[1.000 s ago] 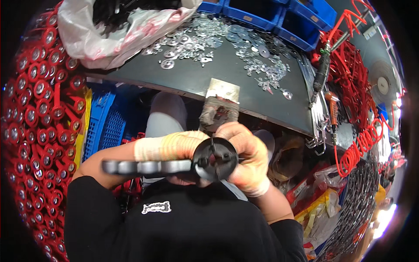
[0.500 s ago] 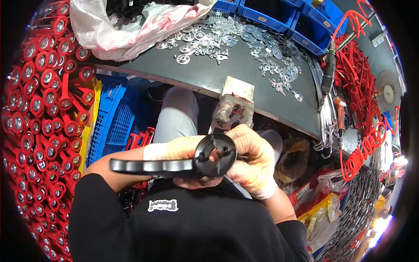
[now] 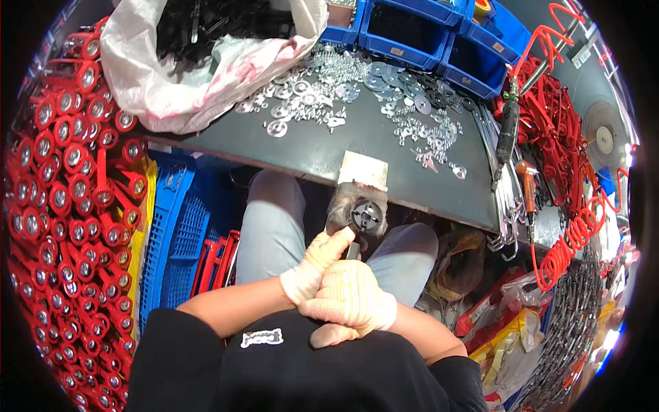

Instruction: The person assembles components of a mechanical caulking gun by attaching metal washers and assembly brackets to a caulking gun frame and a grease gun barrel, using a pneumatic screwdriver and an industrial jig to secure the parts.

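A black handle with a round, hollow head (image 3: 366,215) lies with that head against a worn block fixture (image 3: 341,204) at the bench's near edge. Its shaft runs back toward my body, mostly covered by my gloves. My left hand (image 3: 321,262), in a pale knitted glove, grips the shaft just behind the head, thumb pointing forward. Close behind it, my right hand (image 3: 353,296), gloved the same way, is closed over the rear of the shaft. A pale square plate (image 3: 364,169) sits on the bench edge beyond the fixture.
Loose washers and small metal parts (image 3: 302,88) cover the bench (image 3: 302,144) below blue bins (image 3: 401,34). A white sack (image 3: 147,103) of black parts stands left. Red round-headed handles (image 3: 72,154) are piled far left. Power drivers (image 3: 508,123) and a coiled red hose (image 3: 564,254) hang right.
The black handle has swung from lying sideways before my chest to pointing forward, its head now at the fixture. Both hands have moved onto its shaft, and the view has shifted slightly.
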`<control>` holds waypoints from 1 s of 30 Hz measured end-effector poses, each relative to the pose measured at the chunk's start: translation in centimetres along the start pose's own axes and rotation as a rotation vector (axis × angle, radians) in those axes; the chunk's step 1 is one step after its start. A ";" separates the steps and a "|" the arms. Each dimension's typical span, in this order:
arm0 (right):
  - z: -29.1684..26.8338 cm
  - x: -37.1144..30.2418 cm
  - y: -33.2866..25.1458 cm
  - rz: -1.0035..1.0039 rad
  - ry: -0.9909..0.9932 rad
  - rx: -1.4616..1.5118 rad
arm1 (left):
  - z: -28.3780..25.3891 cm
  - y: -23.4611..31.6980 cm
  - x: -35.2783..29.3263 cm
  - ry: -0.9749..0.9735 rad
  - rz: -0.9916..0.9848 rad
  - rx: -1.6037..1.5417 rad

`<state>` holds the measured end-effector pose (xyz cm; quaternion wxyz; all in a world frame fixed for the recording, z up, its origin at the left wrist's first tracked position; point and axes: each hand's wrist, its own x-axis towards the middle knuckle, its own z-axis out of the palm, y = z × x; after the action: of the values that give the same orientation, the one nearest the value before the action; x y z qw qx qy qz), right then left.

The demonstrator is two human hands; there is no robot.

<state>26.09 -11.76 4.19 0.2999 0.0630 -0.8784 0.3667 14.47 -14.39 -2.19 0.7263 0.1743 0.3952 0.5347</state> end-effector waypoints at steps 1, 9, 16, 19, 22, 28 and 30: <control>-0.6 -0.6 1.0 -0.040 0.062 -0.050 | -0.1 1.4 -0.2 -0.119 -0.102 -0.141; -2.7 -0.3 3.1 -0.015 -0.054 0.365 | -2.9 20.9 14.3 0.456 0.810 2.079; -17.4 2.3 8.9 0.628 0.255 -0.207 | -0.6 19.8 20.1 0.188 0.803 1.905; -26.8 -1.1 20.3 0.937 0.586 -0.658 | 0.2 23.7 23.0 0.382 0.881 1.948; -30.3 -3.2 26.6 1.239 0.276 -1.133 | -2.2 25.0 25.6 0.537 0.515 1.906; -26.3 -1.3 24.8 1.247 0.142 -1.044 | -1.3 22.3 23.0 0.473 0.609 2.032; -26.4 -3.2 24.9 1.120 0.303 -1.007 | -1.6 21.2 22.2 0.370 0.750 2.051</control>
<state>33.14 23.89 1.75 0.1788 -0.5865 -0.7896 0.0243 2.26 13.47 2.54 -0.0409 0.7193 0.6753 0.1577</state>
